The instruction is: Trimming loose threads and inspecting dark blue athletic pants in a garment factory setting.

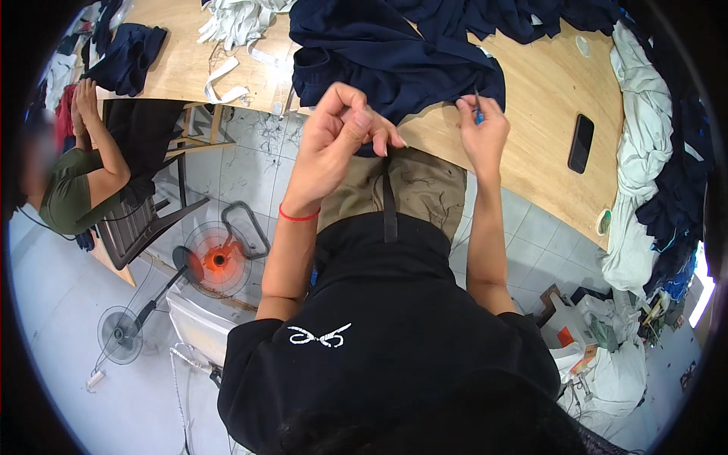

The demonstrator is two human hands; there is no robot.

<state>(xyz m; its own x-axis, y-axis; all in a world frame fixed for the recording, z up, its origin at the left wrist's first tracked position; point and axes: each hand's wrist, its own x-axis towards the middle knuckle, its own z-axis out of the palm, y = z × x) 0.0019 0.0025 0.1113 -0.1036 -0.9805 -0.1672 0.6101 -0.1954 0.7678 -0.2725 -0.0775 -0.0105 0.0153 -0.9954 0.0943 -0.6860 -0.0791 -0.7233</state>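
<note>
My left hand (pixel 337 140), with a red string round the wrist, is raised in front of the table edge. Its index finger is bent near the thumb while other fingers reach to the right, and nothing shows between them. A small pointed tool with a blue part (pixel 479 117), probably thread snips, is gripped in my right hand (pixel 485 136); the fingers cover most of it. That hand is at the near right corner of a dark navy garment (pixel 379 68), which lies spread on the wooden table (pixel 531 98).
A black phone (pixel 581 144) lies on the table at the right, near heaped white cloth (pixel 641 114). White strips (pixel 221 82) lie to the left. Another person (pixel 80 186) sits at the far left, by a chair (pixel 136 227). A fan (pixel 218 260) stands on the floor.
</note>
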